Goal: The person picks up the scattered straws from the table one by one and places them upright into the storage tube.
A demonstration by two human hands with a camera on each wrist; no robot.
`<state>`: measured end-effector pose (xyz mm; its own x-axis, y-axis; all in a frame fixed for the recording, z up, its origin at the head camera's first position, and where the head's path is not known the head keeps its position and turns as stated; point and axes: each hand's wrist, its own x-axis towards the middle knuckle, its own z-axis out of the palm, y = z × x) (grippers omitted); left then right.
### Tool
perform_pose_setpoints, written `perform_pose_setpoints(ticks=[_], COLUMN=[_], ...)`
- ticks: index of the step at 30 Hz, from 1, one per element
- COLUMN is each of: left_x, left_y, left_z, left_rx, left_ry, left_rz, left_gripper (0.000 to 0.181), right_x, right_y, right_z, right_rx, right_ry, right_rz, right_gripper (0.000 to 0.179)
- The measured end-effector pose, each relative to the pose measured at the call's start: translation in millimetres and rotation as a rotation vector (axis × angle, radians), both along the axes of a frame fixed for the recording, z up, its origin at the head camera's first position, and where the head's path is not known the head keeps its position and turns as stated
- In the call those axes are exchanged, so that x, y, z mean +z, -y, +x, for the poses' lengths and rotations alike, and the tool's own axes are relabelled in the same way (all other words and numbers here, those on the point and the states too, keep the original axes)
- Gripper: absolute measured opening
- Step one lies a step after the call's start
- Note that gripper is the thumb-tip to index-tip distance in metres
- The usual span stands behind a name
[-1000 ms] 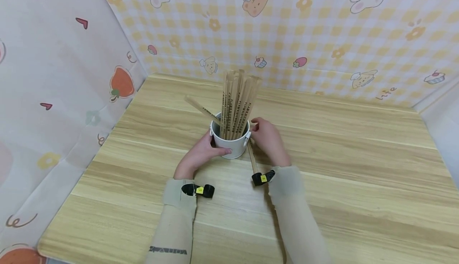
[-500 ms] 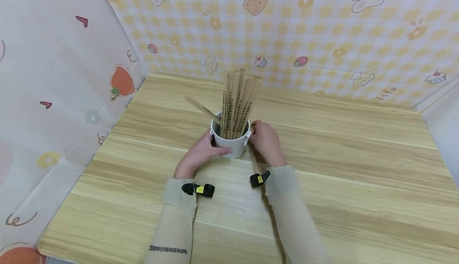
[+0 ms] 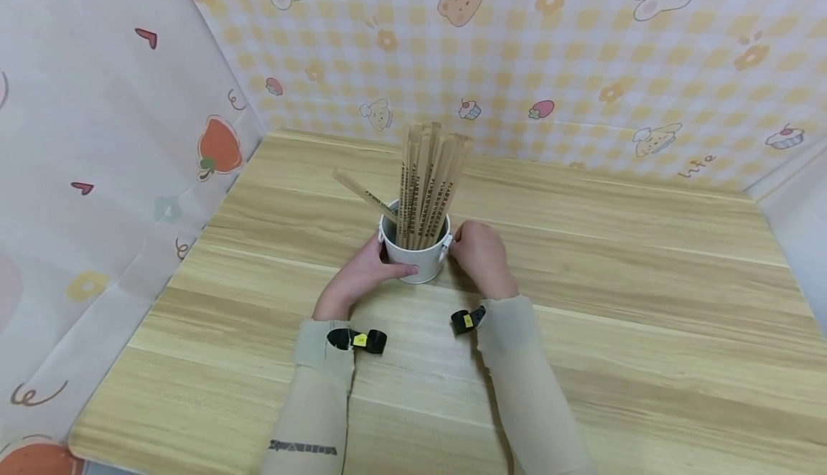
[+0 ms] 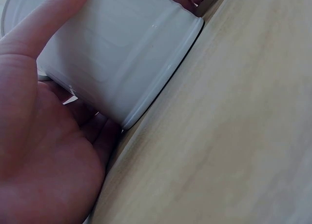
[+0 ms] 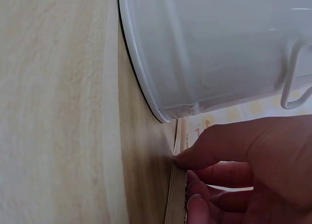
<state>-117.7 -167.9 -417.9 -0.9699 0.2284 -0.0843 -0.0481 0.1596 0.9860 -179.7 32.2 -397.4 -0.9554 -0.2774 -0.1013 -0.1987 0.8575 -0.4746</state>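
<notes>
A small white bucket (image 3: 424, 268) with side handles stands on the table, holding a bunch of paper-wrapped straws (image 3: 426, 184) with printed lettering. One wrapped straw (image 3: 357, 189) leans out to the left, apart from the bunch. My left hand (image 3: 363, 272) grips the bucket's left side, thumb across the front and fingers round behind, as the left wrist view also shows. To the right of the bucket, my right hand (image 3: 482, 257) is down at table level. Seen from the right wrist, its thumb and fingertips pinch a wrapped straw (image 5: 176, 194) lying low beside the bucket's base (image 5: 146, 77).
The wooden table (image 3: 646, 303) extends to both sides and toward the person. Behind it stands a yellow checked backdrop (image 3: 581, 52), and a white patterned sheet (image 3: 116, 145) lines the left side. Black camera bands (image 3: 357, 341) sit on both wrists.
The straw that lay beside the bucket, pointing toward the right wrist, has gone from sight there in the head view. My right hand has lowered slightly and its fingers have closed in. The left hand stays put.
</notes>
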Motion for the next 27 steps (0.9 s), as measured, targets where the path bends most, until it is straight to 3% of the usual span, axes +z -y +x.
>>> perform_pose_setpoints(ticks=[4,8,14,17,22,27], left_x=[-2.4,0.0,16.3,22.9,24.1,21.6], left_y=[0.4,0.4,-2.7,-4.0,-4.0,-3.1], left_z=[-0.2,0.5,4.9,7.7,8.6,7.9], left_rx=[0.0,-0.002,-0.021,-0.028,-0.017,-0.018], left_ry=[-0.017,-0.008,-0.004,-0.001,0.006,-0.006], left_rz=[0.005,0.003,0.035,0.027,-0.023,-0.021], left_gripper=[0.089,0.088,0.089,0.09,0.09,0.091], right_x=[2.0,3.6,6.8,9.6,18.8,31.7], right_y=[-0.5,-4.1,-12.6,-16.8,-19.3,-19.5], right_z=[-0.2,-1.2,-3.5,-5.8,-8.1,-8.3], right_rx=[0.008,-0.024,-0.08,-0.101,-0.144,-0.18], right_ry=[0.019,0.075,0.104,0.066,-0.032,-0.228], right_rz=[0.012,-0.036,-0.132,-0.171,-0.295,-0.452], right_gripper=[0.021,0.017,0.013,0.015,0.018,0.021])
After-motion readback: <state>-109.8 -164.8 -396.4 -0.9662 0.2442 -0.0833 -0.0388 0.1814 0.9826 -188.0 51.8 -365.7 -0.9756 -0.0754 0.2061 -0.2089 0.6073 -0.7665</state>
